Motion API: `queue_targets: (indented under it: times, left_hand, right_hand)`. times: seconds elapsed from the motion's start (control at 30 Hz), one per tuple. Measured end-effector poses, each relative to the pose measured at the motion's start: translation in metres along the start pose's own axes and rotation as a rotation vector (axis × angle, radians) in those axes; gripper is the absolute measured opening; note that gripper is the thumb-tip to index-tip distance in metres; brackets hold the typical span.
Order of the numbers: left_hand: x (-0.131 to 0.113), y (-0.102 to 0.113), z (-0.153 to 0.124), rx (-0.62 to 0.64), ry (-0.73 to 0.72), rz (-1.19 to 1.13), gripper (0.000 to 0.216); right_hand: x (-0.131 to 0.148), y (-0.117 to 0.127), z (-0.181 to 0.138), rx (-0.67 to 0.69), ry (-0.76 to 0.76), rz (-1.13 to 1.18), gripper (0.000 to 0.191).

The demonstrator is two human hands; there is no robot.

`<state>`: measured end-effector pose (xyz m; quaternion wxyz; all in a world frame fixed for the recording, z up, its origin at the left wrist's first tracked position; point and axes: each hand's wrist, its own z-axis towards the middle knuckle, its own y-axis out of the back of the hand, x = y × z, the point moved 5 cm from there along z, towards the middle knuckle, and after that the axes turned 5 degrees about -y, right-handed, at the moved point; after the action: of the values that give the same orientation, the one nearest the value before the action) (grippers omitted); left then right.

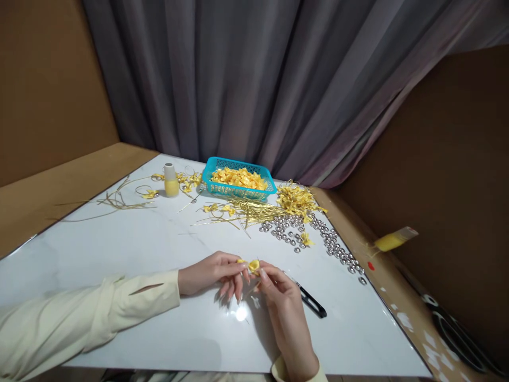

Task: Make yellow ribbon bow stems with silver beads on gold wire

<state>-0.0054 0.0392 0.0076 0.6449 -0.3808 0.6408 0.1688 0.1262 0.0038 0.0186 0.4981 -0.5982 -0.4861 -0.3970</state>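
Note:
A small yellow ribbon bow (254, 265) is pinched between both my hands over the white tabletop. My left hand (218, 270) grips the bow's left side between thumb and finger, its other fingers hanging loosely below. My right hand (282, 292) pinches the right side with thumb and forefinger. Whether a wire or bead is also in the fingers cannot be made out. Just beyond my right hand lies a black-handled cutter (312, 302), partly hidden by that hand.
A blue basket (207, 180) of yellow bows stands at the back. Gold wire ties (258, 212), finished bows (298, 199) and silver beads (286, 225) spread beside it. A yellow bottle (171, 181) stands at left; scissors (457, 334) lie at far right.

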Motion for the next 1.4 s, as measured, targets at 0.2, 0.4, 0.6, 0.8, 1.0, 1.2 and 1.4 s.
queue_targets:
  times: [0.2,0.4,0.6,0.8,1.0,1.2,1.4]
  left_hand:
    - [-0.002,0.006,0.002,-0.199,-0.057,0.010,0.037]
    - [0.001,0.011,-0.002,-0.400,-0.025,0.037,0.045]
    - [0.006,0.011,-0.001,-0.364,0.079,0.048,0.048]
    - [0.004,0.011,0.000,-0.276,0.095,-0.036,0.052]
    - [-0.003,0.008,-0.001,-0.215,0.118,-0.001,0.039]
    - [-0.004,0.013,0.000,-0.233,0.083,-0.038,0.026]
    - [-0.007,0.018,0.006,-0.260,-0.002,0.043,0.030]
  right_hand:
    - [0.010,0.000,-0.004,-0.094,0.284,-0.329,0.015]
    - [0.016,-0.017,-0.023,-0.151,0.834,-0.759,0.031]
    - [0.014,-0.021,-0.025,-0.179,0.954,-0.894,0.037]
    - [0.012,-0.024,-0.023,-0.140,0.929,-0.903,0.040]
    - [0.010,-0.029,-0.023,-0.073,0.935,-0.978,0.044]
    - [0.008,-0.027,-0.022,-0.014,0.820,-0.843,0.045]
    - [0.019,-0.002,-0.007,-0.127,0.514,-0.701,0.022]
